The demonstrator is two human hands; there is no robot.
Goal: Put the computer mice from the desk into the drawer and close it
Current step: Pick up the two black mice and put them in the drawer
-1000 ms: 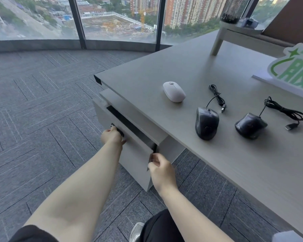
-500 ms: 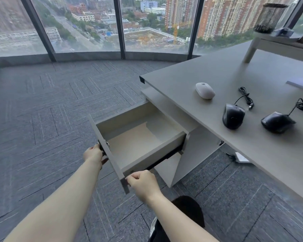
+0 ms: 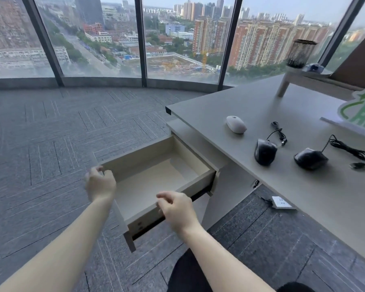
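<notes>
Hands: left hand curls loosely at the drawer front's far corner; whether it grips is unclear. Right hand hovers over the near corner, fingers loosely bent, holding nothing.
Drawer: pulled fully out, interior bare, top unobstructed.
Mice: white mouse, black mouse and second black mouse lie on the desk, all back from its front edge, well apart from each other.
Writing: green-and-white sign at the right edge, characters cut off, unreadable.
Floor: power strip beneath the desk.
</notes>
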